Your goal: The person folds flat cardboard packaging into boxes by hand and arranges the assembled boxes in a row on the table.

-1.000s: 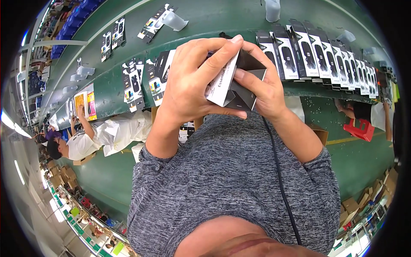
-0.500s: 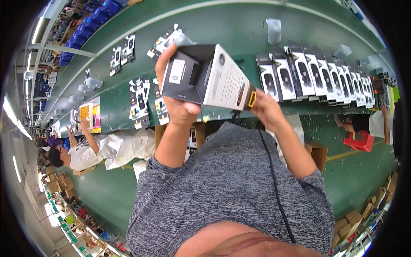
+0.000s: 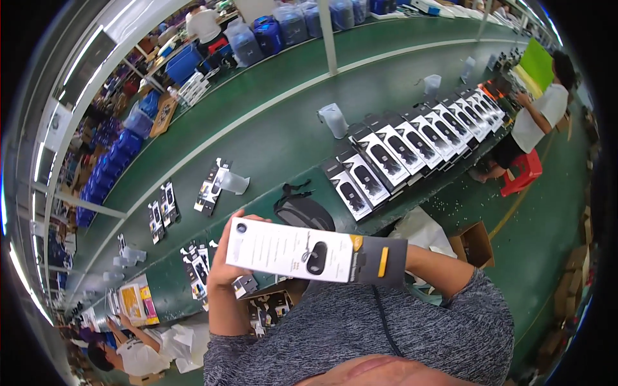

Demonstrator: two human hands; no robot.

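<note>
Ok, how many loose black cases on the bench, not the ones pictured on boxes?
1: a black case on the bench, beyond the white-and-black box in the left hand. More may be hidden behind that box.

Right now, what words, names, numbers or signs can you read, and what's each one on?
None that I can quote.
White side of the held box: lines of print, too small to read.
Orange patch on that box: a pale mark, blurred.
Row of boxes on the table: printing too small to read.
Packages at left: any lettering is too small to read.
</note>
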